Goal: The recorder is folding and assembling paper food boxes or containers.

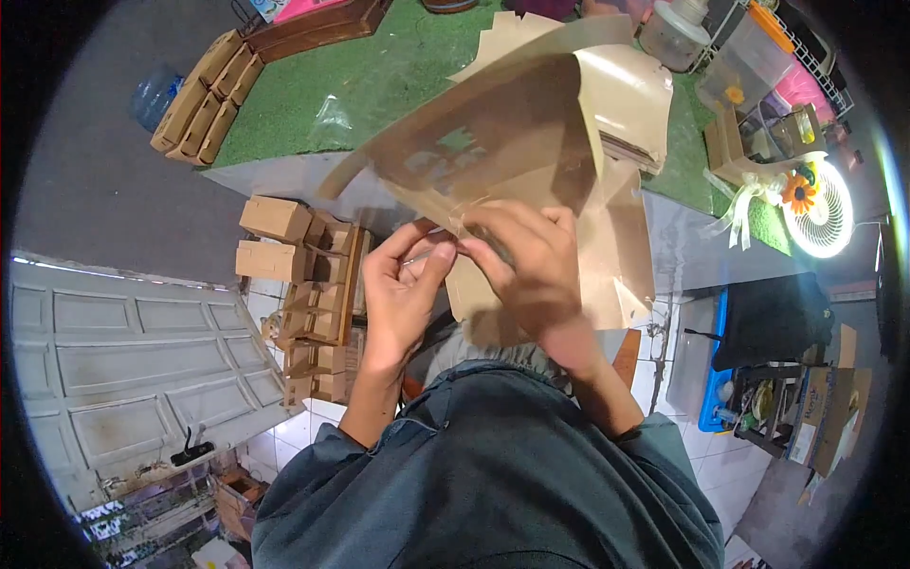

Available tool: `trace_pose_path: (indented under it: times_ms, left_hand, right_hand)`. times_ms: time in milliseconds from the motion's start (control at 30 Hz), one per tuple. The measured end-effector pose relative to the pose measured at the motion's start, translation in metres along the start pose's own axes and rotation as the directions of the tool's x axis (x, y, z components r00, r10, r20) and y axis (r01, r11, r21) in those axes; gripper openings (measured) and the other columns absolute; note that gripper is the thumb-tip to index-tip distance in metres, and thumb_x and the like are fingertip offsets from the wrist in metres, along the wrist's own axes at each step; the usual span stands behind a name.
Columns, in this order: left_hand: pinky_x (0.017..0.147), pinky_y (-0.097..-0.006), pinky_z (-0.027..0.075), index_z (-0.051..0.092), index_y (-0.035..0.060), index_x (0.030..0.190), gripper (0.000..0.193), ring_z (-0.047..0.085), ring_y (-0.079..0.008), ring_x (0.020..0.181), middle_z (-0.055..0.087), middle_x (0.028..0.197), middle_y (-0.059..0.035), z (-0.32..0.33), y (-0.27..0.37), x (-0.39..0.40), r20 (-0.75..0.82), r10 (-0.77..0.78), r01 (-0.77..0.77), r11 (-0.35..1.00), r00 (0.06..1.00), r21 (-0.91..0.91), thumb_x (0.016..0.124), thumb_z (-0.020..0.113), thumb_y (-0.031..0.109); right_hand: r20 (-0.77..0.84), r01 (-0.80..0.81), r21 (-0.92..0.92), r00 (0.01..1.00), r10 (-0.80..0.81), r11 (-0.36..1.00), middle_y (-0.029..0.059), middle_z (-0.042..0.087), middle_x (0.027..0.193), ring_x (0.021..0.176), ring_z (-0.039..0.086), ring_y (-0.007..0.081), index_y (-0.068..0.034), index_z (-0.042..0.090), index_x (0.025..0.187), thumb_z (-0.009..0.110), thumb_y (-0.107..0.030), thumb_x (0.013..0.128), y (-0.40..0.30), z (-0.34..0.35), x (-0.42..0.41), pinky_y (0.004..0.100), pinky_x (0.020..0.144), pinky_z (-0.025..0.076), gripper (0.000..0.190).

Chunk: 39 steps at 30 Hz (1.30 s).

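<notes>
A brown kraft paperboard sheet (512,121) stands tilted up before me, with a small cut-out window in it and a loose strip along its upper left edge. My left hand (409,284) pinches its lower edge between thumb and fingers. Right beside it, my right hand (533,259) grips the same edge, fingertips nearly touching the left thumb. What exactly lies between the fingertips is hidden. Another flat paperboard piece (617,245) hangs over the table edge and my lap, under the right hand. Behind the raised sheet rests a stack of kraft sheets (633,92).
Folded kraft boxes (206,99) stand at the left end of the green-covered table (298,107). More boxes (274,259) fill a wooden rack at lower left. A lit white fan (821,210) and an open cardboard box (732,153) are at right. A cat's head (271,327) shows by the rack.
</notes>
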<state>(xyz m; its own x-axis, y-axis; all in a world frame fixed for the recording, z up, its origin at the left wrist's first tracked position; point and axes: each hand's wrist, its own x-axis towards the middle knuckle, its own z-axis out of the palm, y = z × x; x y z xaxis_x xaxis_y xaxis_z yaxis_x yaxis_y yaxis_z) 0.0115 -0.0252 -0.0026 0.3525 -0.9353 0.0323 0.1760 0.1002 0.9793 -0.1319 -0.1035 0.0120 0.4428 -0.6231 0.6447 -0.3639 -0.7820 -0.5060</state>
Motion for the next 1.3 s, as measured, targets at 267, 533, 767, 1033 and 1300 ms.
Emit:
trace_pose_path:
  times_ms: [267,533,767,1033,1300]
  left_hand:
    - [0.082,-0.0234,0.049,0.058,-0.0070,0.114,0.024,0.061,-0.0108,0.093,0.065,0.104,-0.0080,0.003,-0.011,-0.001,-0.094,0.021,-0.029,0.996,0.995,-0.080,0.090,0.058,-0.003]
    - [0.082,-0.0245,0.049,0.060,-0.0035,0.107,0.020,0.061,-0.0121,0.093,0.065,0.101,-0.0070,0.002,-0.024,-0.004,-0.127,-0.047,0.021,0.980,0.991,-0.200,0.087,0.060,-0.005]
    - [0.087,-0.0282,0.049,0.061,-0.0029,0.117,0.028,0.062,-0.0171,0.100,0.065,0.113,-0.0138,0.013,-0.012,-0.004,-0.149,0.036,-0.095,0.908,0.988,-0.408,0.094,0.061,0.013]
    - [0.083,-0.0278,0.051,0.062,-0.0020,0.120,0.034,0.065,-0.0168,0.093,0.066,0.100,-0.0121,0.018,-0.014,0.000,-0.047,0.270,-0.243,0.919,0.962,0.312,0.088,0.067,0.007]
    - [0.091,-0.0322,0.048,0.053,0.0019,0.108,0.032,0.052,-0.0195,0.118,0.054,0.128,-0.0180,0.011,0.005,0.009,0.310,-0.012,0.072,0.980,0.951,-0.183,0.083,0.072,0.007]
  right_hand:
    - [0.107,-0.011,-0.038,0.994,0.015,0.999,0.0013,0.063,0.090,0.083,0.062,0.0213,-0.012,0.063,0.097,0.073,-0.021,0.074,-0.003,-0.001,0.007,0.0347,0.076,0.038,0.027]
    - [0.107,-0.131,0.079,0.987,0.122,0.988,0.0036,0.065,0.094,0.087,0.063,0.0228,-0.012,0.065,0.098,0.071,-0.016,0.077,-0.002,0.014,-0.009,0.0374,0.077,0.041,0.022]
    - [-0.100,-0.055,0.301,0.991,0.089,0.952,0.0091,0.068,0.092,0.088,0.065,0.0289,-0.006,0.067,0.097,0.071,-0.012,0.079,0.003,0.010,-0.013,0.0367,0.077,0.050,0.019]
    - [0.379,-0.548,0.716,0.826,0.418,0.433,0.0066,0.068,0.098,0.083,0.063,0.0116,0.000,0.062,0.106,0.068,-0.007,0.086,0.025,0.005,-0.014,0.0276,0.072,0.051,0.022]
    - [0.621,-0.567,0.784,0.718,0.313,-0.255,0.0009,0.063,0.103,0.092,0.057,0.0075,0.002,0.060,0.111,0.059,-0.016,0.096,-0.001,-0.018,-0.023,0.0226,0.079,0.045,0.023]
